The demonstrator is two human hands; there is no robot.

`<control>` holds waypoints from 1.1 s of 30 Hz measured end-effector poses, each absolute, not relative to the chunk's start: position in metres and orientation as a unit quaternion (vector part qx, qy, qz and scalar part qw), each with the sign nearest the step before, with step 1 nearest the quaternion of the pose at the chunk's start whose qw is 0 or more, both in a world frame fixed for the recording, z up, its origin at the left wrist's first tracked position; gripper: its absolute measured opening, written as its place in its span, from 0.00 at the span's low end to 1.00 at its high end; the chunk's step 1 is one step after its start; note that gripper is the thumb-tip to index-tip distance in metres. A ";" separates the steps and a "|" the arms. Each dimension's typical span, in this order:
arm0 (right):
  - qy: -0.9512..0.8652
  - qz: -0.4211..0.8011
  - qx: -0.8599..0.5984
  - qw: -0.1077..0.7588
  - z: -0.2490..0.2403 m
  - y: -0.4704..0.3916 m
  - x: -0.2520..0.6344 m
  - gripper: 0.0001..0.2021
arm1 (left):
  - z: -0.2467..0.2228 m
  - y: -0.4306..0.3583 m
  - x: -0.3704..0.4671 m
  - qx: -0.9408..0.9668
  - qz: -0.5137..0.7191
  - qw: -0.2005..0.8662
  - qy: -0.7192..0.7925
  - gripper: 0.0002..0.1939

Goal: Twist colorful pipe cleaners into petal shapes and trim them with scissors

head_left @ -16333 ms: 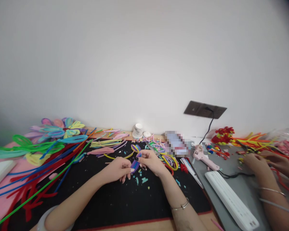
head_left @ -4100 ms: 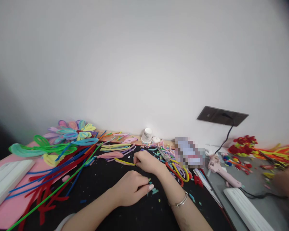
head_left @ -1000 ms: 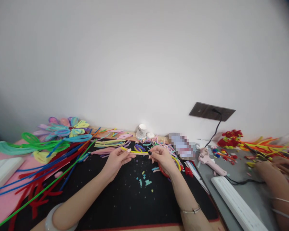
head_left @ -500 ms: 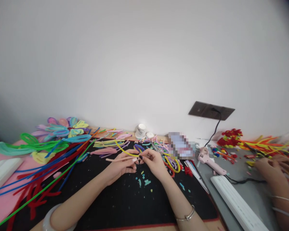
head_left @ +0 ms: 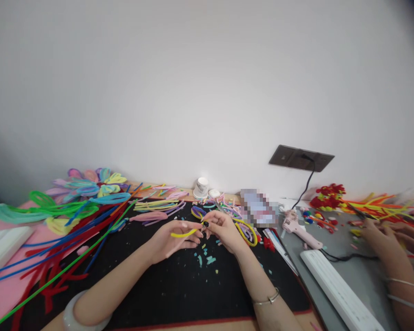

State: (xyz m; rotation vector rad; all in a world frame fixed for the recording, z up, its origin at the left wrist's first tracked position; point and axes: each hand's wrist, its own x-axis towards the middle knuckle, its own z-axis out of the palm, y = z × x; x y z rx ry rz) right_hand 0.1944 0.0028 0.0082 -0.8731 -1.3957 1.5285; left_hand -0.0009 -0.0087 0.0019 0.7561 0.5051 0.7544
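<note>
Both the left hand [head_left: 170, 238] and the right hand [head_left: 222, 228] pinch a slim, fuzzy yellow stem [head_left: 185, 234] in their grip. It bows gently, its long axis running sideways, the loose end pointing left. Beyond the grip lies a purple loop [head_left: 197, 212].

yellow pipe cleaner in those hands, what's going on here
The person's left hand and right hand pinch a yellow pipe cleaner between them, above a black mat. Small teal scraps lie on the mat. To the right, a pink glue gun lies beside a white power strip. Past it, a co-worker's hands are close together; what they hold is unclear.
</note>
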 end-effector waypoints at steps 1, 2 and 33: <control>-0.561 0.617 -0.353 0.424 0.009 0.002 0.194 0.09 | 0.001 -0.008 0.000 0.367 0.356 0.817 0.266 0.16; -0.561 0.621 -0.356 0.416 0.009 0.002 0.193 0.09 | 0.000 -0.008 0.001 0.388 0.358 0.795 0.298 0.16; -0.671 0.400 -0.434 0.449 -0.003 -0.005 0.173 0.05 | -0.008 -0.010 0.007 0.500 0.329 0.696 0.396 0.14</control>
